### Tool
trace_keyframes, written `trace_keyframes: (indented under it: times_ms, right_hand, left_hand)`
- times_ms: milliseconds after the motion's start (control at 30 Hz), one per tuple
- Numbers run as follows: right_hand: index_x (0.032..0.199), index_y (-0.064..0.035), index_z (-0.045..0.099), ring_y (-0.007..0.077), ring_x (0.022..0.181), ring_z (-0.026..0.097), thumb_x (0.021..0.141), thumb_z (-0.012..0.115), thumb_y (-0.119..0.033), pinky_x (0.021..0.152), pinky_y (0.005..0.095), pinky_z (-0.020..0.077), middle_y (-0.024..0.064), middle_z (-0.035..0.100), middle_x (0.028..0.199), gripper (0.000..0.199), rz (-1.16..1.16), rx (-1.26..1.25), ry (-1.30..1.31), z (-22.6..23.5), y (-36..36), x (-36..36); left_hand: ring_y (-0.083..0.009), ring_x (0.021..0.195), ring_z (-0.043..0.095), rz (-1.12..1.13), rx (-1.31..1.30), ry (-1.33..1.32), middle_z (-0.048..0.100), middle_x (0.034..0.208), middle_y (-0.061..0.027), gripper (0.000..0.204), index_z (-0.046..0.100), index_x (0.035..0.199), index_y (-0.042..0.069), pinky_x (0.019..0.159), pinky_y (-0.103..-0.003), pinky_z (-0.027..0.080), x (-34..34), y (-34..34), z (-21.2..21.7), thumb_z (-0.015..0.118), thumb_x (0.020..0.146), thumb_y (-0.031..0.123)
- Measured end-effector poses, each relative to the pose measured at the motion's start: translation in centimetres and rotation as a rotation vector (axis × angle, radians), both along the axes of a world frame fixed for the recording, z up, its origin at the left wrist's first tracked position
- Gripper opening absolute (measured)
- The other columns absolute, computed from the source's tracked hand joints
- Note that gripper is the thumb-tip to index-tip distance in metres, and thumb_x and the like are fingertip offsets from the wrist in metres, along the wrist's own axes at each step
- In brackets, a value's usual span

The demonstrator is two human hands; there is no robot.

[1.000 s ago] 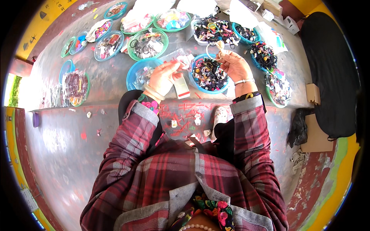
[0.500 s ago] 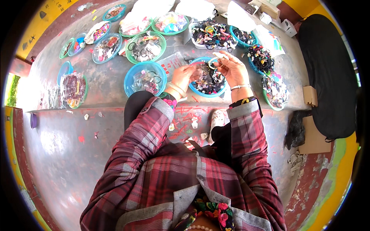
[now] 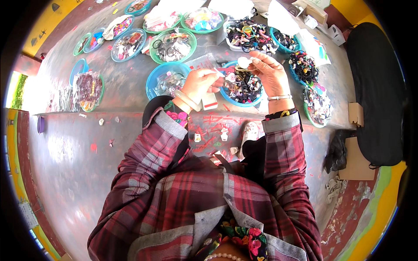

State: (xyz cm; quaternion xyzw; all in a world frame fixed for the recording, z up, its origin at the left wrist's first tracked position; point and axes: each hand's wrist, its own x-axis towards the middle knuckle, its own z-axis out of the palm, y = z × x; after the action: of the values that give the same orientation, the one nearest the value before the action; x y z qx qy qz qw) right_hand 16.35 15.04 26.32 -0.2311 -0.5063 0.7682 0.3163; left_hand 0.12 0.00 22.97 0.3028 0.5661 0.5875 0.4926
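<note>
My left hand [image 3: 201, 82] pinches a small clear packet with a white and red card [image 3: 210, 101] hanging below it. My right hand [image 3: 271, 71] holds a small round pale piece [image 3: 244, 63] at its fingertips, close to the left hand's fingers. Both hands hover over a blue bowl [image 3: 257, 101] filled with dark hair ties and small ornaments. A second blue bowl [image 3: 153, 80] with clear packets sits just left of my left hand. A bangle is on each wrist.
Several green and blue bowls of colourful trinkets [image 3: 173, 43] line the grey surface beyond my hands. A white tray of dark hair ties [image 3: 248, 32] stands at the back. A black bag [image 3: 374, 87] and cardboard pieces [image 3: 355, 114] lie to the right. Small scraps [image 3: 224, 135] litter the floor.
Both hands have come closer together above the blue bowl. The right hand's round piece now meets the left hand's fingers, and the view has shifted slightly.
</note>
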Motion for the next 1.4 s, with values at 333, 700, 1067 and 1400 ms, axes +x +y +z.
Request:
trace_keyframes:
  times_ms: [333, 700, 1067, 1400]
  right_hand:
    - [0.095, -0.0013, 0.064, 0.0078, 0.07, 0.057, 0.076, 0.061, 0.004, 0.063, 0.0193, 0.0454, 0.0025, 0.063, 0.081, 0.02, 0.088, 0.45, -0.216, 1.4, -2.7, -0.5]
    - [0.087, -0.0081, 0.065, 0.0277, 0.071, 0.06, 0.073, 0.058, -0.008, 0.064, 0.0333, 0.048, 0.0104, 0.063, 0.083, 0.016, -0.006, 1.138, -0.402, -0.7, -4.6, -2.0]
    - [0.086, -0.0105, 0.065, 0.0259, 0.069, 0.061, 0.075, 0.058, -0.012, 0.062, 0.0327, 0.0478, 0.0093, 0.062, 0.079, 0.013, 0.157, 1.117, -0.491, -1.9, -3.8, -1.9]
    - [0.084, -0.0087, 0.063, 0.0201, 0.066, 0.06, 0.073, 0.061, -0.013, 0.061, 0.029, 0.0457, 0.0093, 0.062, 0.072, 0.011, 0.141, 0.896, -0.51, -1.5, -3.8, -2.0]
  left_hand:
    - [-0.019, 0.086, 0.062, 0.017, -0.024, -0.006, 0.062, 0.092, -0.0119, 0.023, 0.059, 0.097, -0.005, 0.068, -0.027, 0.053, -1.0, -0.9, -2.6, 0.054, 0.086, 0.015]
    - [-0.0191, 0.079, 0.064, -0.046, -0.06, -0.001, 0.063, 0.09, -0.0123, 0.026, 0.058, 0.1, -0.007, 0.07, -0.027, 0.053, -0.4, -0.4, -2.6, 0.054, 0.086, 0.014]
    - [-0.0184, 0.079, 0.063, -0.117, -0.075, 0.102, 0.063, 0.091, -0.0129, 0.026, 0.058, 0.103, -0.007, 0.068, -0.027, 0.054, -0.4, -0.4, -2.9, 0.053, 0.086, 0.013]
    - [-0.0177, 0.085, 0.063, -0.166, -0.023, -0.029, 0.062, 0.096, -0.0111, 0.03, 0.056, 0.108, -0.004, 0.064, -0.026, 0.054, 0.1, -0.9, -1.6, 0.051, 0.088, 0.017]
